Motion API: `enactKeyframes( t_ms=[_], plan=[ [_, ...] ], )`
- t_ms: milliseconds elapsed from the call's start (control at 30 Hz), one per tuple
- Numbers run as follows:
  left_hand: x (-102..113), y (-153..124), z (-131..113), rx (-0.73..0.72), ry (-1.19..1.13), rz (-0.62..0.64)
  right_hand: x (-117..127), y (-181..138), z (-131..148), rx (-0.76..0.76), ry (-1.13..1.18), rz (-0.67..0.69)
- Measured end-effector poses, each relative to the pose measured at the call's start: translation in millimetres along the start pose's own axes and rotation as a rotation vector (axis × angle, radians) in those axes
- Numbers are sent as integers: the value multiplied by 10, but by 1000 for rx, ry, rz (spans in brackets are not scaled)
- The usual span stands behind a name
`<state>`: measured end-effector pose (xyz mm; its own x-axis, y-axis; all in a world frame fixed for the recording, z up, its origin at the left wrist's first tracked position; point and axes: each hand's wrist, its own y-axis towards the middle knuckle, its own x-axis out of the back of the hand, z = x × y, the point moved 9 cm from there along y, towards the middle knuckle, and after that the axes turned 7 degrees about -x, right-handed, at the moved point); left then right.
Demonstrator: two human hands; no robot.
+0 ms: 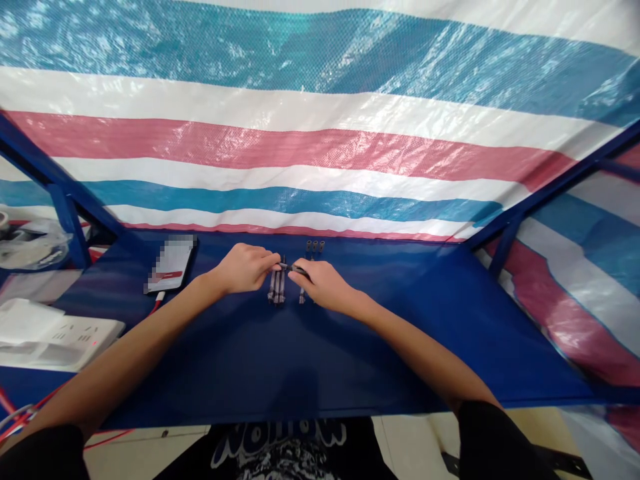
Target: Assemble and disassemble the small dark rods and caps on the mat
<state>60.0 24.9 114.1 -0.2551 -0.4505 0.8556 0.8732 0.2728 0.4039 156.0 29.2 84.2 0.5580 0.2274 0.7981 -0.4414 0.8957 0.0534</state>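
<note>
My left hand (246, 268) is closed in a pinch on one end of a small, slim grey part (283, 265). Facing it, my right hand (327, 285) is closed around a dark, slender piece (301, 271) that looks like a pen barrel or a tool. The tips of the two pieces meet or nearly meet between my hands; which, I cannot tell. Below my fingertips, several thin greyish rods (277, 288) lie side by side on the blue table. Another rod (302, 296) lies beside my right hand, partly hidden by it.
Three short grey cylinders (315, 246) stand in a row at the back of the blue table (280, 360). On the left are a phone (173, 265) with a cable and a white power strip (65, 340). Striped sheeting (320, 150) hangs behind, between blue frame bars (540, 200).
</note>
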Motion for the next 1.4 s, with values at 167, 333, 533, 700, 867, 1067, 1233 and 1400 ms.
enactKeyframes(
  t_ms=[167,333,533,700,867,1067,1233,1400],
  plan=[
    [-112,6,-6,41,-65,53,-153,-7,44,127,-442,-106],
    [-130,2,-72,-15,-48,23,-261,28,-30,102,-540,-46],
    [-164,-20,-85,-40,-44,-17,-292,26,-52,85,-566,0],
    [-155,-30,-110,-89,-21,-62,-324,47,-95,76,-511,39],
    [-152,-59,-137,-144,57,-120,-284,76,-74,76,-207,143],
    [-97,-73,-186,-150,122,-152,-313,26,-55,10,444,428],
    [96,-59,-255,-187,201,-227,-530,-158,-32,-169,898,837],
    [-3,-11,-140,-108,105,-89,-428,-59,-61,-134,685,591]
  ],
)
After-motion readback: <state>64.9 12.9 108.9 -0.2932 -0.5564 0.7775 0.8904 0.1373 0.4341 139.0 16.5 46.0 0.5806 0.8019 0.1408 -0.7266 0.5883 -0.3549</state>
